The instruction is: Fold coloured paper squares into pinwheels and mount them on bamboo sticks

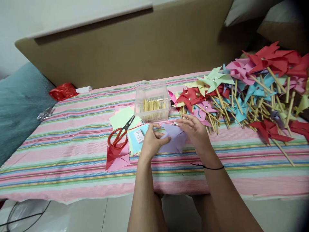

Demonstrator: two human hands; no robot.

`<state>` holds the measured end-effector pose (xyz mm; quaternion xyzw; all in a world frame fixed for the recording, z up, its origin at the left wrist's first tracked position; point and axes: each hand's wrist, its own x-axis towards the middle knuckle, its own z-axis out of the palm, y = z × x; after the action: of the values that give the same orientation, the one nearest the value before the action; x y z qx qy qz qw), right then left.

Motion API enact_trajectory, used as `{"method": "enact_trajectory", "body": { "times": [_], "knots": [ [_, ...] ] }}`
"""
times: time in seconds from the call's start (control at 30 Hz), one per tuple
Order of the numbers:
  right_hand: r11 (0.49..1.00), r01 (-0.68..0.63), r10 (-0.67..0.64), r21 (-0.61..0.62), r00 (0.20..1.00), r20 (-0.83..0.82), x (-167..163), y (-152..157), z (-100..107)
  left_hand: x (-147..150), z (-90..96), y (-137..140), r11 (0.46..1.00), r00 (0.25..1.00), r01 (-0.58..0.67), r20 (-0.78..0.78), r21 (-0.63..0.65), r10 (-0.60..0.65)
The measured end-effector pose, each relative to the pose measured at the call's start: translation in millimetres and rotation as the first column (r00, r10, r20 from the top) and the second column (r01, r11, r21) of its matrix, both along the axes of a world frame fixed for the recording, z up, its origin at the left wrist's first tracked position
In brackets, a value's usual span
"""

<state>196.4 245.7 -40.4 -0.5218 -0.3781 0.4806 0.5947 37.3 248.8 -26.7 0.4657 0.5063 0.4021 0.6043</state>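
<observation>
A sheet of lilac paper (172, 141), partly folded, is between my two hands above the striped cloth. My left hand (154, 138) pinches its left side, thumb lying over the paper. At its upper right edge, my right hand (193, 129) has its fingers closed on the paper's corner. Just left of my left hand, a small white box (139, 136) lies on a stack of coloured paper (135, 147). Red-handled scissors (120, 132) rest across the stack's left side. Red and pink cut paper (118, 157) lies below them.
Behind my hands stands a clear plastic box (152, 103) holding many short wooden sticks (154, 109). Finished paper pinwheels (214, 80) pile up on the right. A red plastic bag (63, 92) sits far left. The striped cloth (79, 161) ends at a front edge above the floor.
</observation>
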Motion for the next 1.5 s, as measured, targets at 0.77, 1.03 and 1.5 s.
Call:
{"method": "enact_trajectory", "body": {
  "times": [0.77,1.03,1.5],
  "knots": [
    [0.873,-0.072,-0.304,0.483,0.695,0.652,-9,-10,5,13,-1.8,3,0.957,0.956,-0.287,0.070,0.042,0.284],
    [0.840,-0.127,-0.326,0.527,0.659,0.678,-16,-9,0,16,0.7,2,0.935,0.926,-0.352,0.161,0.044,0.341],
    [0.821,-0.172,-0.389,0.545,0.530,0.753,-21,-11,-2,16,-2.4,4,0.922,0.913,-0.383,0.179,0.059,0.367]
  ]
}}
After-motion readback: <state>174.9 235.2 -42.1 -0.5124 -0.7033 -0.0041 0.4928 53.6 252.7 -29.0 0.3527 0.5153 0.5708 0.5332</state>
